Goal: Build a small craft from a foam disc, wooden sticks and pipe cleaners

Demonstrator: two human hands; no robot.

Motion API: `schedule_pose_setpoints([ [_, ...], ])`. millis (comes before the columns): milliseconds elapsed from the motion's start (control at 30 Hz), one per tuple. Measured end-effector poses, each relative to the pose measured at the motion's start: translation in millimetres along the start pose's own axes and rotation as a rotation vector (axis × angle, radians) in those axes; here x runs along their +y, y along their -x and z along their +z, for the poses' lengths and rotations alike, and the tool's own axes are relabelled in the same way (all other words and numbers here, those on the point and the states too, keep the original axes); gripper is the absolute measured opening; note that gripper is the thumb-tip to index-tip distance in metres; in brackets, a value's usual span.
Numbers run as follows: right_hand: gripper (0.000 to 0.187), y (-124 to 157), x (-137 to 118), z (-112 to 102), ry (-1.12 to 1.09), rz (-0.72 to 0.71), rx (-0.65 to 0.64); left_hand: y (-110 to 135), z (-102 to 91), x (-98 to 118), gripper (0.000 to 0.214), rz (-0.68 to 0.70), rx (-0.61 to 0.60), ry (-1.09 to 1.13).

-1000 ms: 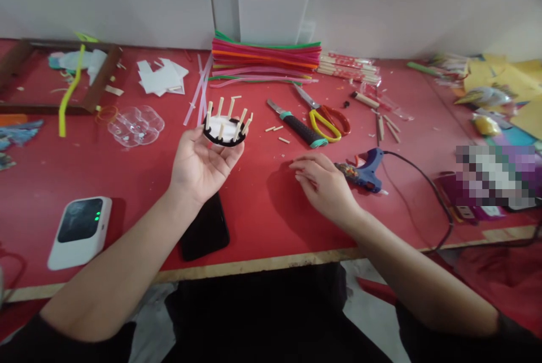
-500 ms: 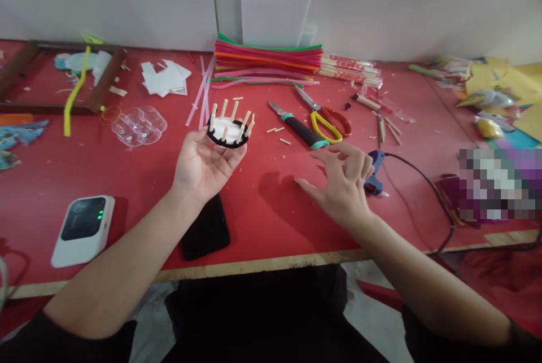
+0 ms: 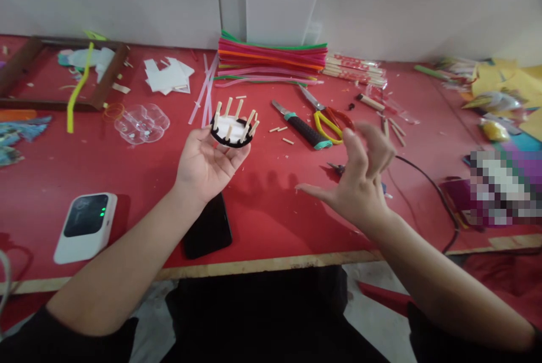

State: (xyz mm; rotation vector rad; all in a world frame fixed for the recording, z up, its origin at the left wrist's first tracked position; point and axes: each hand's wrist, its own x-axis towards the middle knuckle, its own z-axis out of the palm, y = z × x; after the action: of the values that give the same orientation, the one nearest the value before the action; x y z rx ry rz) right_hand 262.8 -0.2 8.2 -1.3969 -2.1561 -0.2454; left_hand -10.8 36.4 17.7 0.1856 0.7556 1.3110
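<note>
Holding a round base (image 3: 235,127) just left of the frame's middle, the left hand (image 3: 207,168) has its fingers closed on the edge. The right hand (image 3: 364,176), right of middle, has empty fingers spread apart. A bump might knock the little sticks (image 3: 248,126) loose. Their long way points mostly up; the round base has no long side.
</note>
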Motion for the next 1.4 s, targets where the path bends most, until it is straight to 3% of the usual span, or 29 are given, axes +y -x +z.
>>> schedule_pose_setpoints([
  [133, 0.024, 5.4, 4.7, 9.6, -0.110, -0.116, -0.286, 0.3, -1.6, 0.3, 0.025, 0.002, -0.048, -0.018],
  [200, 0.028, 10.6, 4.3, 16.3, -0.131, -0.136, -0.362, 0.1, -2.6, 0.2, 0.027, 0.005, -0.063, -0.017],
  [300, 0.031, 18.4, -0.6, 21.8, -0.109, -0.163, -0.361, -0.3, -3.6, 0.0, 0.028, 0.001, -0.070, -0.004],
  [533, 0.025, 25.8, -9.9, 7.6, -0.116, -0.224, -0.348, -0.4, -2.6, 0.3, 0.024, -0.003, -0.040, 0.008],
  [733, 0.013, 13.3, -0.5, 17.3, -0.410, 0.077, -0.390, -1.6, -2.6, 0.4, 0.023, -0.005, -0.032, 0.008],
  [833, 0.014, 10.9, -4.9, 26.4, -0.432, 0.123, -0.404, -2.9, -3.8, 0.6, 0.021, 0.002, -0.050, 0.011],
  [1000, 0.016, 6.5, -18.3, 26.2, -0.361, 0.049, -0.347, -2.1, -2.1, 0.4, 0.022, -0.034, -0.010, 0.033],
  [1067, 0.013, -4.4, -16.9, 19.7, -0.335, 0.061, -0.338, -0.8, -1.0, -0.3, 0.024, -0.059, 0.010, 0.034],
  [1133, 0.014, -22.6, -7.9, 11.0, -0.251, 0.110, -0.245, 0.2, -0.4, -1.3, 0.022, -0.060, 0.028, 0.034],
  [1233, 0.037, -58.7, 20.8, -2.0, -0.091, 0.226, 0.003, 0.6, 0.1, -2.5, 0.020, -0.070, 0.042, 0.025],
  [1300, 0.051, -82.7, 48.3, -8.0, -0.036, 0.272, 0.100, 0.6, 0.5, -2.9, 0.020, -0.073, 0.041, 0.032],
  [1400, 0.042, -107.5, 94.2, -11.0, 0.066, 0.385, 0.240, 1.7, 1.6, -2.6, 0.019, -0.084, 0.035, 0.038],
])
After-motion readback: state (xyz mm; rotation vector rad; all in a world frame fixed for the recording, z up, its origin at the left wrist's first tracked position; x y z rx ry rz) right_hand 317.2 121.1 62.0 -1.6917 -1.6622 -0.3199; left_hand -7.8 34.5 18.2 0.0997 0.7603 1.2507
